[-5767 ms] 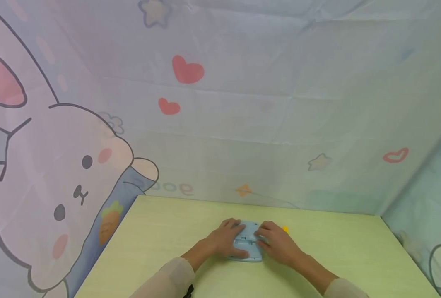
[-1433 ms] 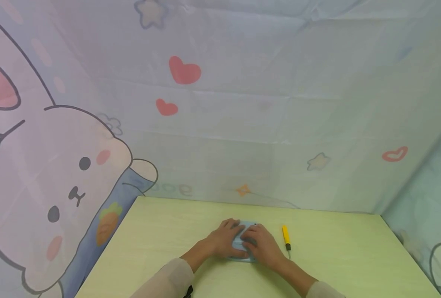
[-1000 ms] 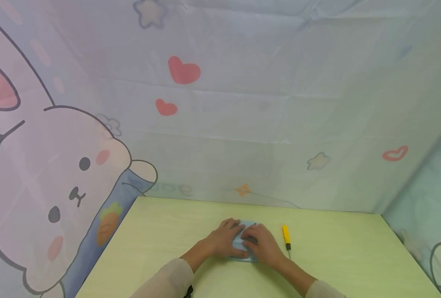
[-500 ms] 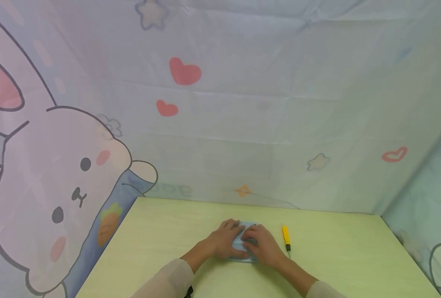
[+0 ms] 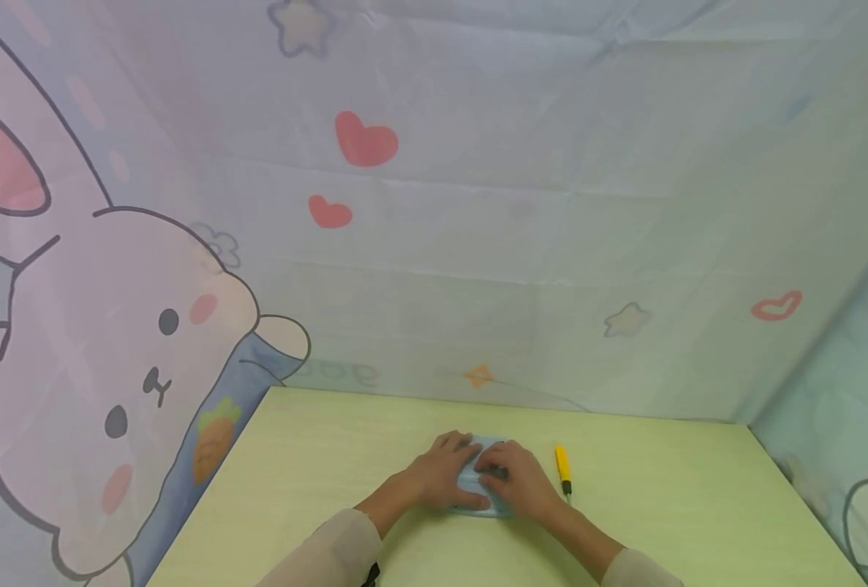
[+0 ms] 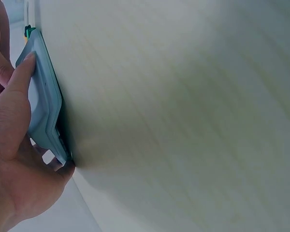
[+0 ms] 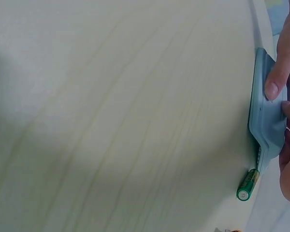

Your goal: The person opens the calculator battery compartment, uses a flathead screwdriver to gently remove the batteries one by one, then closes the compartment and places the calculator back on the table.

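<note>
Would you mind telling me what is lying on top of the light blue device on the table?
Both hands rest on the light blue device: the left hand grips its left edge, the right hand covers its middle. Whatever lies beneath the right hand's fingers is hidden.

Compared with the earliest view, the right hand (image 5: 516, 483) now lies further left, over the middle of the blue device (image 5: 478, 481), where it previously rested at the right edge. The yellow screwdriver (image 5: 563, 467), formerly almost fully covered by that hand, is now exposed on the table (image 5: 698, 505), just right of the hand. Over the last second and a half, no visible shift occurs.
</note>
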A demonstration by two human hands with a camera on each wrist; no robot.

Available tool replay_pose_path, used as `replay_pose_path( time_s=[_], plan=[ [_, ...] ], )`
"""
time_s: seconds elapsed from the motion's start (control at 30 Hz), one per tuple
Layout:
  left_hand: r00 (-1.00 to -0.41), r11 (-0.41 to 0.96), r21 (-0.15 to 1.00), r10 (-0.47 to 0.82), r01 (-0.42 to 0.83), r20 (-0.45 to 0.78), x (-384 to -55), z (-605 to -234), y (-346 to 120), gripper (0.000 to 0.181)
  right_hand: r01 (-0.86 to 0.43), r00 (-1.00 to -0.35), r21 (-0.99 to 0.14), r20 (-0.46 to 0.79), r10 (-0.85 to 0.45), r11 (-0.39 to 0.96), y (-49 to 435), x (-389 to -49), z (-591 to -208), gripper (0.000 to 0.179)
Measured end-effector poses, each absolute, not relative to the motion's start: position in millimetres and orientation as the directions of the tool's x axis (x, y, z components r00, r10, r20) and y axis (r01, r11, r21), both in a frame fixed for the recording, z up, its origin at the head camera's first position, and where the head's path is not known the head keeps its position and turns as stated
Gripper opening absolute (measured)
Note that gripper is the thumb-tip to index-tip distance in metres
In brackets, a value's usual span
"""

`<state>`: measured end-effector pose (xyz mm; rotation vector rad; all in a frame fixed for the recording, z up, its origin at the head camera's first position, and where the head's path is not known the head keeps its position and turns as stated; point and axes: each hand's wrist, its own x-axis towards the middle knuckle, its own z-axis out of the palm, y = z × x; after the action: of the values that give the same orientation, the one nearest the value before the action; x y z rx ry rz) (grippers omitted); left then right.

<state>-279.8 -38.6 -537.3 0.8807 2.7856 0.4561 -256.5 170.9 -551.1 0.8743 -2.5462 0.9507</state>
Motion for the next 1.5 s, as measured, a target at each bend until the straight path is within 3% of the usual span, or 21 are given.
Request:
replay_pose_path(
  time_s=[0.9,1.17,1.37,1.5],
  plan=[
    [-0.817,0.786,0.328,0.573,0.525,-0.067,-286.6,-540.0,-35.9,0.097,-0.727,-0.659,-0.241,0.508,-0.555,0.643,173.3,-259.9,-552.0,0.015],
    [-0.812,0.779,0.332,0.581,0.532,-0.062,-286.6,-540.9,-35.3,0.097,-0.719,-0.664,-0.274,0.544,-0.514,0.639,171.6,-257.0,-554.8,0.011],
    [-0.809,0.780,0.325,0.584,0.535,-0.069,-284.4,-538.7,-35.3,0.098,-0.685,-0.712,-0.390,0.540,-0.450,0.616,168.3,-253.7,-554.1,0.008],
    [-0.808,0.780,0.316,0.586,0.541,-0.064,-283.2,-537.6,-35.0,0.097,-0.662,-0.733,-0.397,0.522,-0.436,0.636,167.1,-250.2,-553.6,0.007]
  ],
)
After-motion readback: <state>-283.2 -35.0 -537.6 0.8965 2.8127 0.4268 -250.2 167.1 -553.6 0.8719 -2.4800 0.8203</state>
